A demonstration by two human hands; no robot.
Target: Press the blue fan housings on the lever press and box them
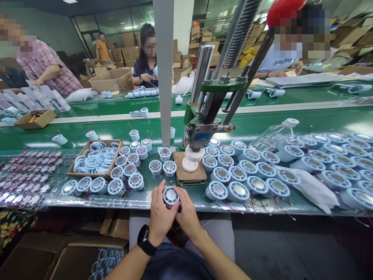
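Note:
Between my two hands, over the front edge of the bench, is a light-blue round housing with a slotted ring and a silver disc on top. My left hand, with a black watch at the wrist, wraps its left side. From the right, my right hand closes round the other side, thumbs near each other at the front. Just beyond stands a hand press with a white round pressing head above a white cup-shaped seat on a brown board. The seat holds nothing I can make out.
Many similar housings with thin wires crowd the right; several more stand at left. A cardboard box holds light-blue rings. Circuit boards cover the far left. A clear bottle lies at right. A grey post rises behind. Co-workers sit across.

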